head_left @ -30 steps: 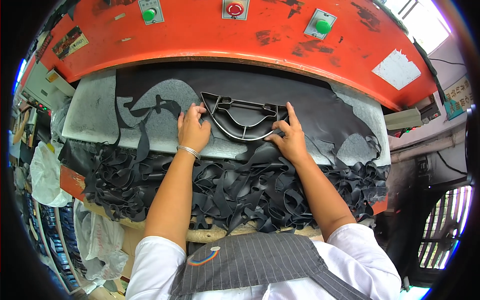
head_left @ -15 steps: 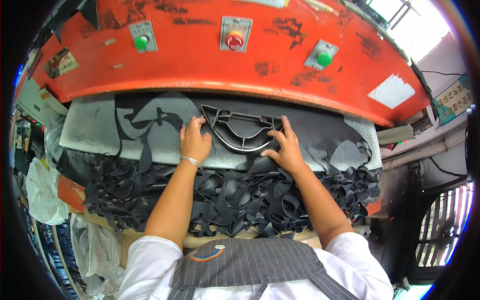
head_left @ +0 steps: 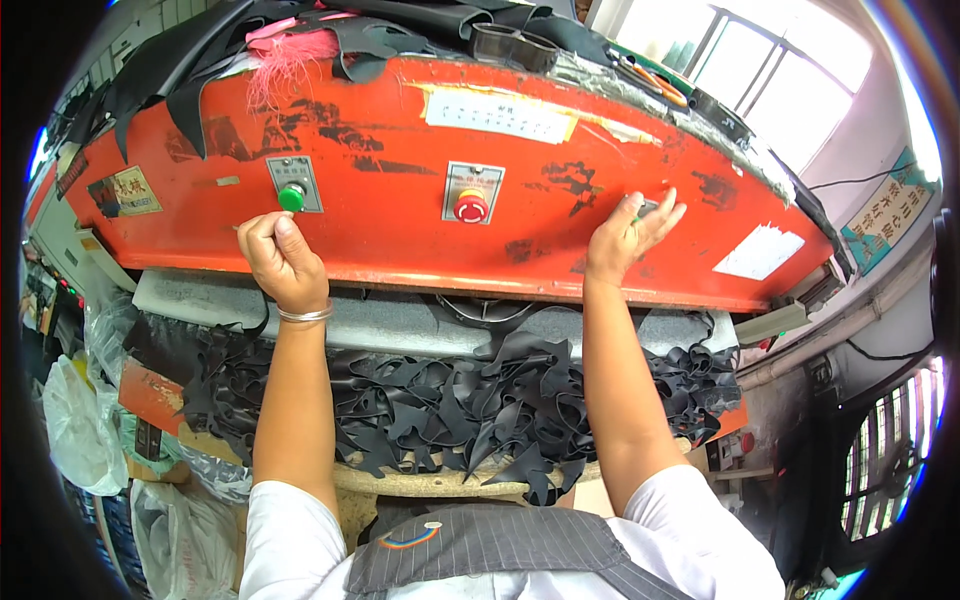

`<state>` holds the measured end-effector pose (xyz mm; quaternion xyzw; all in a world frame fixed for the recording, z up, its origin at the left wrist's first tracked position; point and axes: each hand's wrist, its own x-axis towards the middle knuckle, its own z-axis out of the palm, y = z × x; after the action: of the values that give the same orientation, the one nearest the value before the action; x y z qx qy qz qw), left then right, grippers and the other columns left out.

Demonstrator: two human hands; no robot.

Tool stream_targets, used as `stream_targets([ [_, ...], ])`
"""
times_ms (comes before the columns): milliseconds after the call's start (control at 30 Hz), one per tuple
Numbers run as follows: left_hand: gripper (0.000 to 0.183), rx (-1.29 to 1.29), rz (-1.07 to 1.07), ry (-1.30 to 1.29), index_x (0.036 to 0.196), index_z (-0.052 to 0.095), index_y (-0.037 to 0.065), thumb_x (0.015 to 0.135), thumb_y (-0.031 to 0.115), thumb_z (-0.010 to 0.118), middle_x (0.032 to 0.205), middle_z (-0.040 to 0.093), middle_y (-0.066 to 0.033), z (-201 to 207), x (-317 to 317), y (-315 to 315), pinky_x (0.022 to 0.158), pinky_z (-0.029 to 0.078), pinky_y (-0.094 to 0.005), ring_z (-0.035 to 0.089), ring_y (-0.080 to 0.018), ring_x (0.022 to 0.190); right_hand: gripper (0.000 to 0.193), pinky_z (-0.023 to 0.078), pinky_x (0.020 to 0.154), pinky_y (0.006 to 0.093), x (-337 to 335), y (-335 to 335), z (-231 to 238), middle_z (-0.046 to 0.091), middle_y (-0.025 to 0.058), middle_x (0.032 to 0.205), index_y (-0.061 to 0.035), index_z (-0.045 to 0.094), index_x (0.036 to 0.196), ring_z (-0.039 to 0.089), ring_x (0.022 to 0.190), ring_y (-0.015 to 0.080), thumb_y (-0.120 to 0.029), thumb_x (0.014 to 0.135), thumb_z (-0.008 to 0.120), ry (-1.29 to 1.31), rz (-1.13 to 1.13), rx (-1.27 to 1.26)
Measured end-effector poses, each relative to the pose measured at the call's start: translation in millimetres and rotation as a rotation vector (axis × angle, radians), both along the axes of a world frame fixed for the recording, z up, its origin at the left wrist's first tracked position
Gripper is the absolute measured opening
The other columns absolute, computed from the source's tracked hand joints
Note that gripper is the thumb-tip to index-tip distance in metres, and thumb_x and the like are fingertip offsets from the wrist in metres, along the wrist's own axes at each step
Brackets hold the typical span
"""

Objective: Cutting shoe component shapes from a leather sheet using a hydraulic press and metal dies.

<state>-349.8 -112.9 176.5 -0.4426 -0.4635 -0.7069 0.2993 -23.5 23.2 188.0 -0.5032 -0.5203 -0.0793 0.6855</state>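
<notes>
My left hand (head_left: 283, 262), curled closed with nothing seen in it, is just below the left green push button (head_left: 291, 197) on the red machine front (head_left: 390, 225). On the right, my right hand (head_left: 635, 235) lies over the other button plate with its fingers apart, hiding most of that button. Between the hands is a red stop button (head_left: 470, 207) that neither touches. Under the red beam, only the near curved edge of a metal cutting die (head_left: 482, 318) shows on the grey cutting bed (head_left: 400, 331); the rest is hidden.
A heap of black leather-like scraps (head_left: 450, 405) hangs along the bed's front edge. More black sheets (head_left: 400, 20) and pink fringe (head_left: 290, 62) lie on top of the machine. Plastic bags (head_left: 80, 425) hang at the left, and a dark fan-like frame (head_left: 890, 450) stands right.
Both hands have left the cutting die and moved up and outward to the two green buttons. The view has tilted upward, and the red beam now covers most of the die.
</notes>
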Motion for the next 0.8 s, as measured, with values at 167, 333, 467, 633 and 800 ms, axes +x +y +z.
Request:
stream_targets([
  [167,0.023,-0.463,0.008,0.181,0.076,0.049,0.002,0.094,0.016,0.053,0.075,0.049,-0.0145,13,-19,-33,0.065,0.041,-0.0422,0.049,-0.0340,0.071,0.065,0.013,0.114,0.0529,14,-50,-2,0.006,0.0299,0.154,-0.0012,0.028,0.147,0.010,0.143,0.0436,-0.037,0.097,0.050,-0.135,-0.007,-0.023],
  [333,0.025,-0.700,-0.370,-0.018,0.071,0.049,0.003,0.091,0.014,0.058,0.067,0.048,-0.0130,1,38,-127,0.058,0.041,-0.0381,0.047,-0.0287,0.059,0.059,0.021,0.111,0.0514,39,-148,-27,0.023,0.0269,0.148,-0.0036,0.038,0.140,0.023,0.137,0.0417,-0.029,0.091,0.060,-0.371,0.269,-0.115],
  [467,0.022,-1.127,-0.674,0.194,0.075,0.065,0.007,0.086,0.027,0.065,0.074,0.061,-0.0108,-72,101,-207,0.066,0.050,-0.0411,0.061,-0.0308,0.072,0.045,0.041,0.093,0.0451,50,-264,-68,0.060,0.0151,0.111,-0.0054,0.062,0.109,0.053,0.106,0.0356,-0.035,0.077,0.075,-0.818,0.860,-0.386],
  [633,0.016,-1.205,-0.620,0.257,0.081,0.070,0.008,0.082,0.024,0.066,0.084,0.064,-0.0090,-103,146,-259,0.076,0.049,-0.0390,0.060,-0.0294,0.087,0.048,0.047,0.084,0.0406,48,-333,-109,0.062,0.0119,0.101,-0.0041,0.063,0.105,0.057,0.096,0.0291,-0.033,0.070,0.078,-1.120,0.905,-0.628],
  [800,0.013,-1.081,-0.459,0.277,0.077,0.064,0.004,0.075,0.017,0.065,0.079,0.059,-0.0106,-115,155,-259,0.072,0.047,-0.0412,0.055,-0.0315,0.080,0.039,0.050,0.078,0.0374,39,-330,-113,0.062,0.0108,0.089,-0.0042,0.061,0.088,0.060,0.090,0.0283,-0.025,0.061,0.080,-1.196,0.790,-0.658],
])
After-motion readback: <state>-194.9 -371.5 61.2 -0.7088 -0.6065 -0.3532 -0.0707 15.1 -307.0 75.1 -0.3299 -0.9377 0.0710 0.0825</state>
